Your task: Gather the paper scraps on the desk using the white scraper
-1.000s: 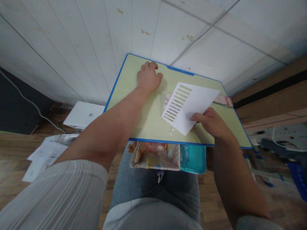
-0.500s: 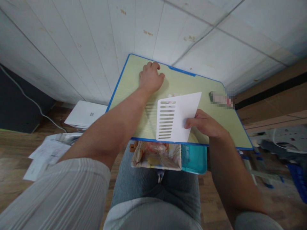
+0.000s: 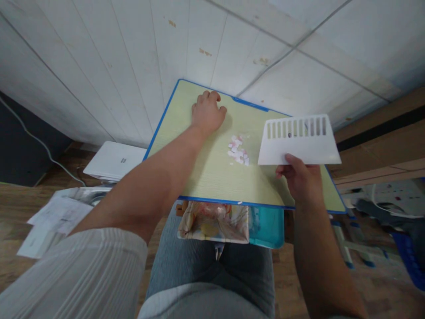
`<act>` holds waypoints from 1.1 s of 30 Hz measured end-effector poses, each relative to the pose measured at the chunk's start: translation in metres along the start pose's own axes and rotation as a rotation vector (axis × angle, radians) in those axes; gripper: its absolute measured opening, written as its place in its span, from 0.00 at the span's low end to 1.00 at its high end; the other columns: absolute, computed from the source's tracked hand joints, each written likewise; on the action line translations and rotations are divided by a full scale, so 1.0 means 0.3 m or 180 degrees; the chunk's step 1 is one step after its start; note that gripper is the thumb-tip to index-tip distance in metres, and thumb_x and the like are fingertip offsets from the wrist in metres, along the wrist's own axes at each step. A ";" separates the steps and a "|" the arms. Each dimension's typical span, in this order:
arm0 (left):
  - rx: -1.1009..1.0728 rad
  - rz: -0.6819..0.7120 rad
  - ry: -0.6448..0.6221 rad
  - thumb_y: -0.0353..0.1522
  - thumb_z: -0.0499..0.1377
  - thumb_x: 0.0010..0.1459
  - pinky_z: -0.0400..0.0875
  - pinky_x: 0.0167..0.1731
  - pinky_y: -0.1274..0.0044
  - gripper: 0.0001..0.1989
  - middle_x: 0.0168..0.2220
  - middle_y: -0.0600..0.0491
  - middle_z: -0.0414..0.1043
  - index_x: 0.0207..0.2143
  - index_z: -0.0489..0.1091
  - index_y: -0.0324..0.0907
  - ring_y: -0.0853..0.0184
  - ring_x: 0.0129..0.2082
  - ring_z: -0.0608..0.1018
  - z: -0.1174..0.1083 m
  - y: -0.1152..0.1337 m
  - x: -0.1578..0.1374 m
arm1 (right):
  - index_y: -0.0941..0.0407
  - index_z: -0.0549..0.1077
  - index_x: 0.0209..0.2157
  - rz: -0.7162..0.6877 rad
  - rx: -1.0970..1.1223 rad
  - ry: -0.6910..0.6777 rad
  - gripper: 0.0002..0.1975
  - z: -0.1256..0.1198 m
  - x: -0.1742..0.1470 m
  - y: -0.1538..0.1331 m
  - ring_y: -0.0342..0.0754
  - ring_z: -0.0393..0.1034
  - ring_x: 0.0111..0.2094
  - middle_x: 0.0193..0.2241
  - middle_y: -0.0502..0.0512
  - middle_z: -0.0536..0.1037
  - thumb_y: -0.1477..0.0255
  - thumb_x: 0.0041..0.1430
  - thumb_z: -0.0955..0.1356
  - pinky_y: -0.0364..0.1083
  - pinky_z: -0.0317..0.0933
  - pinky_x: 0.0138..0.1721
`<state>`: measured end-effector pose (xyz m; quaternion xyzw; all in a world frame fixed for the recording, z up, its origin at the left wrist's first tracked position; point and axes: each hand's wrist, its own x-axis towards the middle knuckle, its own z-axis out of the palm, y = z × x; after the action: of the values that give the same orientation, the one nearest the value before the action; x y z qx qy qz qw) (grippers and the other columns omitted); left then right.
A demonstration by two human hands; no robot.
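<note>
My right hand (image 3: 300, 175) grips a flat white slotted panel (image 3: 299, 148) by its lower edge, thumb on its face. A row of narrow slots runs along the panel's far edge. It is held over the right part of a small yellow table (image 3: 206, 177) with a blue rim. Left of the panel lies a small heap of white and pink paper scraps (image 3: 238, 150). My left hand (image 3: 208, 110) rests near the table's far edge, holding nothing, fingers loosely bent and thumb apart. A tiny white scrap (image 3: 240, 203) sits on the near rim.
Below the near edge hang a patterned tray (image 3: 229, 235) with mixed contents and a turquoise tray (image 3: 268, 230), just above my legs. A white panelled wall (image 3: 133, 53) borders the far side. White boxes and papers (image 3: 66, 215) lie on the left, cardboard boxes (image 3: 381, 153) on the right.
My right hand has moved right with the white panel and turned it, so the slots now point away from me. The paper scraps are uncovered. My left hand has stayed in place.
</note>
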<state>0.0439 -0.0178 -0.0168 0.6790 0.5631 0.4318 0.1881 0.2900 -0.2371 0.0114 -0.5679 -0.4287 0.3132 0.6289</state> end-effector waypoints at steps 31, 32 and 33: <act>0.0505 0.0083 -0.0040 0.28 0.68 0.70 0.74 0.75 0.47 0.21 0.66 0.42 0.80 0.62 0.81 0.52 0.39 0.71 0.78 -0.004 -0.016 0.001 | 0.50 0.78 0.29 -0.0309 -0.0722 0.0234 0.12 0.050 -0.080 0.033 0.49 0.72 0.19 0.21 0.51 0.81 0.61 0.56 0.80 0.49 0.70 0.22; 0.0500 0.0085 -0.0031 0.28 0.68 0.70 0.75 0.74 0.48 0.21 0.66 0.43 0.80 0.62 0.82 0.52 0.39 0.71 0.78 -0.003 -0.017 0.001 | 0.51 0.79 0.28 -0.0289 -0.0768 0.0247 0.14 0.054 -0.077 0.038 0.50 0.73 0.20 0.22 0.53 0.82 0.59 0.57 0.80 0.49 0.71 0.23; 0.0493 0.0092 -0.0017 0.28 0.68 0.70 0.75 0.74 0.48 0.21 0.65 0.43 0.80 0.62 0.82 0.53 0.39 0.71 0.78 -0.002 -0.019 0.003 | 0.51 0.79 0.27 -0.0269 -0.0825 0.0233 0.15 0.057 -0.073 0.044 0.50 0.74 0.20 0.22 0.55 0.83 0.57 0.57 0.80 0.50 0.73 0.24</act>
<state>0.0400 -0.0155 -0.0206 0.7007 0.5845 0.3878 0.1304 0.2664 -0.2467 -0.0059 -0.6369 -0.4659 0.2075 0.5781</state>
